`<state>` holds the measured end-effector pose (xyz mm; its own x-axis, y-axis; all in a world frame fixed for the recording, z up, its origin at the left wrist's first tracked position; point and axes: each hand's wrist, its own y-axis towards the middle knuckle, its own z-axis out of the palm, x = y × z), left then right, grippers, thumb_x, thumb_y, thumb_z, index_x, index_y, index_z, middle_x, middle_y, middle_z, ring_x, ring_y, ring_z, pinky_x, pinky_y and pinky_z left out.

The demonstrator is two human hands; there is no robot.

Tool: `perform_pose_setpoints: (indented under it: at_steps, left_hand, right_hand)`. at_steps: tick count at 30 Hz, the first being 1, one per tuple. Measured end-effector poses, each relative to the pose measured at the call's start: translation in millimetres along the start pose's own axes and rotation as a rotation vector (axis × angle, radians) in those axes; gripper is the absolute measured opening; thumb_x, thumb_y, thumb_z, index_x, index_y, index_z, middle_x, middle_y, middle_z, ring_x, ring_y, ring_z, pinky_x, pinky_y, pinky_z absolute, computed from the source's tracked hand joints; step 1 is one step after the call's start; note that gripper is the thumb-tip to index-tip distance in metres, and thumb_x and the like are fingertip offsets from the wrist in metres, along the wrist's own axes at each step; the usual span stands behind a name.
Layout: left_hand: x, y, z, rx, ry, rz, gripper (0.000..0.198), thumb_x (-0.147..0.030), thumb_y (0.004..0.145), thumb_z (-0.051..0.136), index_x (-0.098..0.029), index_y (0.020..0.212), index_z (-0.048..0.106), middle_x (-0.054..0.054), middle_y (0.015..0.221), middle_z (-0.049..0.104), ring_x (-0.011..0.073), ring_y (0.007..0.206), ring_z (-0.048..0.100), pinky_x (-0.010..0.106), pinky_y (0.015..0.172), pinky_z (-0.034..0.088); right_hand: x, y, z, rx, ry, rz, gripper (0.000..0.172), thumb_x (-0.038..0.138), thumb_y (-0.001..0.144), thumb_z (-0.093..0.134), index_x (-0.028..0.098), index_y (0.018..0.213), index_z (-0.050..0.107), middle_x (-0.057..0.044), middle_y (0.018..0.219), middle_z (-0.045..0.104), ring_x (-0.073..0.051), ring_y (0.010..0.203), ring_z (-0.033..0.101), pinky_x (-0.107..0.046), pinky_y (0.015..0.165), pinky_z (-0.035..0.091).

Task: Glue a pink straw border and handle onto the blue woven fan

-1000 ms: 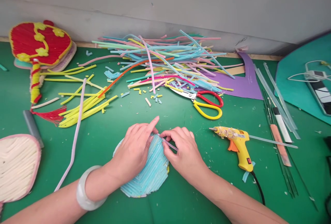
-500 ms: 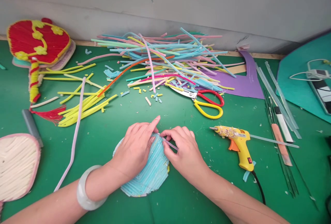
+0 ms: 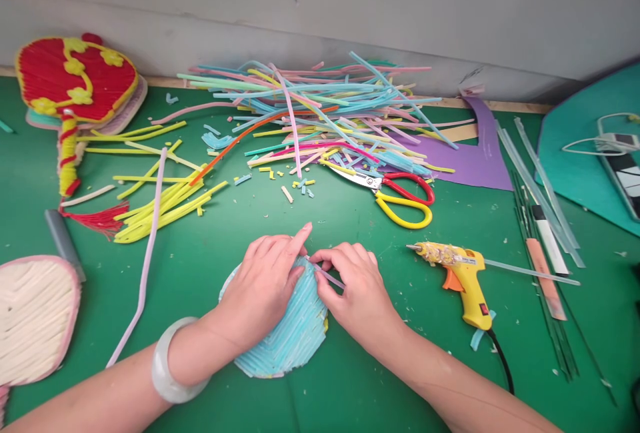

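Note:
A round blue fan panel (image 3: 285,340), faced with slanting rows of pipe cleaners, lies on the green table. Over its upper left part lies my left hand (image 3: 265,286), holding it with the fingers curled at the far edge and the index finger raised. My right hand (image 3: 350,283) pinches a lilac pipe cleaner (image 3: 329,278) between thumb and index finger at the panel's upper right edge. The strip's far end meets the rim close to my left thumb, partly hidden by the fingers.
Right of my hands lies a yellow glue gun (image 3: 463,276), with scissors (image 3: 395,200) farther back. Pipe cleaners (image 3: 300,100) heap along the wall. To the left are a red fan (image 3: 50,83), a cream fan panel (image 3: 35,320) and a long lilac pipe cleaner (image 3: 150,256).
Both hands stay at the panel's upper edge with almost no movement. The whole view has shifted very slightly.

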<state>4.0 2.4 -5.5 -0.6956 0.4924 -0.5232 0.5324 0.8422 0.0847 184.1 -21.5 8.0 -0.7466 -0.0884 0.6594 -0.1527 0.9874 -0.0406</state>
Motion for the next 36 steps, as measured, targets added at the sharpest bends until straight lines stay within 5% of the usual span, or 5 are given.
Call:
perform_pose_setpoints:
  at_steps: [36]
  left_hand:
    - [-0.5,-0.5,-8.2,-0.035,-0.196,-0.061,0.054,-0.019,0.101,0.037,-0.028,0.153,0.023,0.008,0.123,0.061,0.0215,0.114,0.054,0.044,0.1,0.042]
  right_hand:
    - [1.1,-0.8,-0.4,-0.007,-0.032,0.029,0.019,0.012,0.084,0.059,0.023,0.1,0.061,0.0,0.084,0.063,-0.02,0.084,0.055,-0.035,0.076,0.036]
